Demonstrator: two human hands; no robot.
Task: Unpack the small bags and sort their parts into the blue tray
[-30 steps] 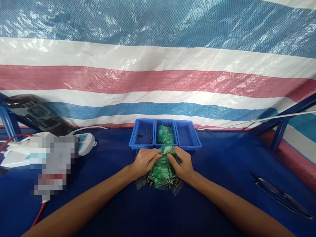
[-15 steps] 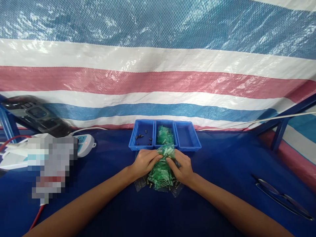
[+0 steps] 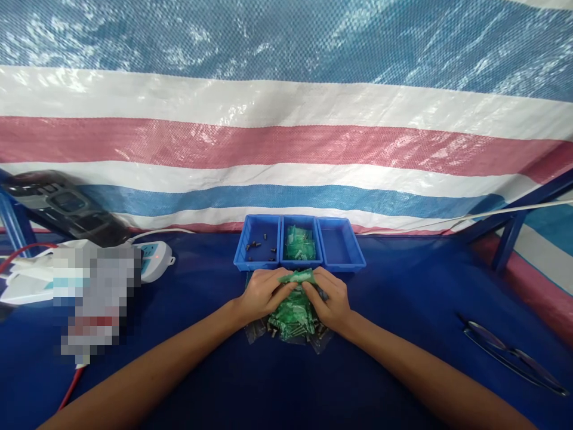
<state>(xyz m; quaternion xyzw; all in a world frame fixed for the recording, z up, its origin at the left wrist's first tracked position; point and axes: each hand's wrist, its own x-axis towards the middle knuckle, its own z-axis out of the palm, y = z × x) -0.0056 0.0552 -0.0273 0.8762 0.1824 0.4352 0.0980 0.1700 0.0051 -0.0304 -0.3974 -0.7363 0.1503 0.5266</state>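
Grip: left hand (image 3: 262, 294) and right hand (image 3: 332, 297) close together, both pinching one green packet (image 3: 298, 276), mid-frame | heaped packets (image 3: 292, 315) and screws (image 3: 273, 332) just below | blue trays (image 3: 342, 246) just above | eyeglasses (image 3: 511, 352), lower right of frame

Left hand (image 3: 262, 294) and right hand (image 3: 330, 300) hide both ends of the green bag (image 3: 298, 276). Whatever's under that pixelated patch (image 3: 101, 298), no clue. Forearms (image 3: 170, 361) run off the bottom edge, btw.
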